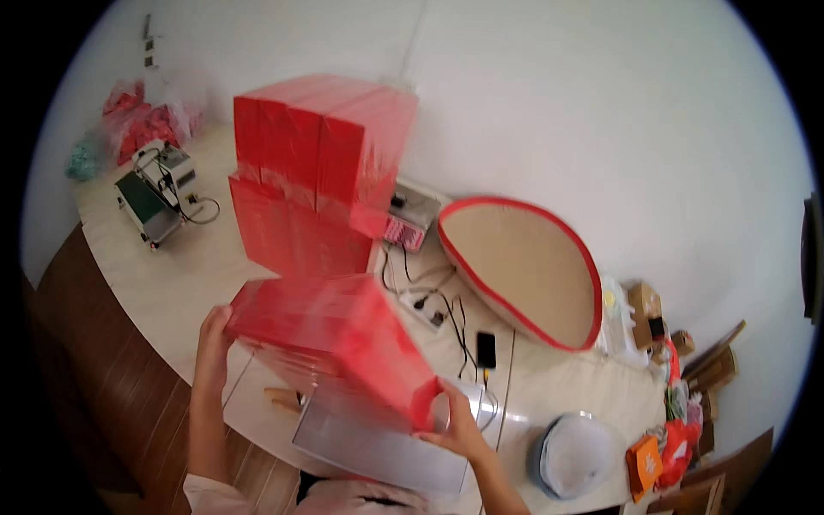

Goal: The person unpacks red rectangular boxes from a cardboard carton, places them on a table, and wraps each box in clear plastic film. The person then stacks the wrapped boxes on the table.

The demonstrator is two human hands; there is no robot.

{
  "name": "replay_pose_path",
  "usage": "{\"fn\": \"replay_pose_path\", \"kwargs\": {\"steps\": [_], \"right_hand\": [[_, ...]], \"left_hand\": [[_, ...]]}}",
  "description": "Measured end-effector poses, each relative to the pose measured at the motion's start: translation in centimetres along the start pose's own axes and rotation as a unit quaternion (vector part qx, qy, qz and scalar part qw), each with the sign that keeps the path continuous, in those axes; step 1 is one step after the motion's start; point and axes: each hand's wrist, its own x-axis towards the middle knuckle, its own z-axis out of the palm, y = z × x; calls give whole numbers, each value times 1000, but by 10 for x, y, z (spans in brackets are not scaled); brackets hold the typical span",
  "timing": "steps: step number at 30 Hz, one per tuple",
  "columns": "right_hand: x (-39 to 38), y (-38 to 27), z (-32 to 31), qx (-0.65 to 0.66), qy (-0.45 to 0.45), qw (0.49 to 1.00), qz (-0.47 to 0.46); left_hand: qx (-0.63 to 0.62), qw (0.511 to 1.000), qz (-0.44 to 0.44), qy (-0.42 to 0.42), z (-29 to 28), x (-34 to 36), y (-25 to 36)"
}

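**Red film-wrapped box block (322, 318) held up 2-handed**

Head view: L hand (218, 330) clamped on block's L end, R hand (455, 425) clamped on its near R corner; prob. spread wide b/c it's bulky. Block's tilted, over silver metal plate (360, 451) at near side of worktop (545, 382). Red box stack (296, 150) stands far side, prob. piled to save space. Red-rimmed shallow basket (528, 266) to stack's R; phone (487, 350) lies nr. it.

A pale pinkish-beige top (343, 496) is worn, its loose left sleeve (213, 495) leaving the slim left forearm (209, 429) uncovered; the left hand (215, 333) and right hand (459, 427) are bare too
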Motion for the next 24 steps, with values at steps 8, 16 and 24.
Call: {"fn": "replay_pose_path", "kwargs": {"steps": [8, 16, 24], "right_hand": [[-60, 60, -2, 78, -77, 992, 59], [-80, 75, 8, 181, -32, 965, 190], [-77, 55, -17, 106, -21, 979, 171]], "left_hand": [[56, 983, 83, -153, 138, -46, 4], [28, 982, 44, -181, 180, -61, 1], [32, 983, 69, -168, 185, -61, -10]]}}
